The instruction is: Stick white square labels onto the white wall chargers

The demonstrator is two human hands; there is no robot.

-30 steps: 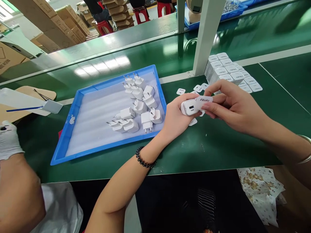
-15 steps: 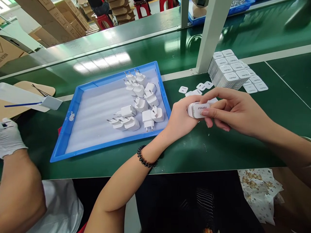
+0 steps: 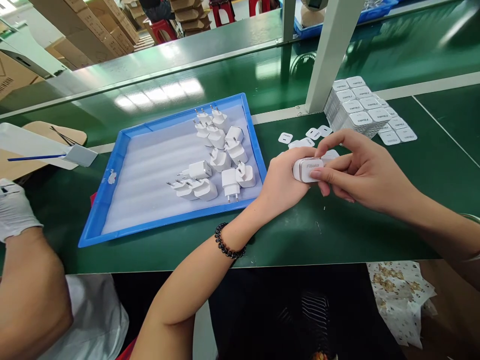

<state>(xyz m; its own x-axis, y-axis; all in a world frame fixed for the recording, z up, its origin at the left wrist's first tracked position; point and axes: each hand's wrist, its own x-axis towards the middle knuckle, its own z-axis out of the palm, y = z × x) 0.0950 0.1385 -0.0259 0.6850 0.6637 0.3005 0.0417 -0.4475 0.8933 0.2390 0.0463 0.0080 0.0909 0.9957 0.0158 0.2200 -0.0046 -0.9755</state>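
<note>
My left hand (image 3: 283, 182) is closed around a white plug charger (image 3: 299, 171), whose prongs are hidden. On its end face sits a white rounded plate (image 3: 312, 169) printed "Fibaks". The thumb of my right hand (image 3: 360, 172) presses on this plate, with the index finger arched over its upper edge. Whether the plate lies flush on the charger, I cannot tell. Just behind my hands, several loose white plates (image 3: 285, 138) lie on the green table (image 3: 285, 240).
A blue tray (image 3: 168, 221) left of my hands holds several white plug chargers (image 3: 219, 160). Stacked printed plates (image 3: 360, 119) stand beside a grey post (image 3: 330, 60). At far left are a co-worker's gloved hand (image 3: 17, 210) and a white holder with tweezers (image 3: 80, 155).
The view has shifted slightly. Both hands keep the same hold on the charger and its plate, and the print on the plate now looks paler from glare.
</note>
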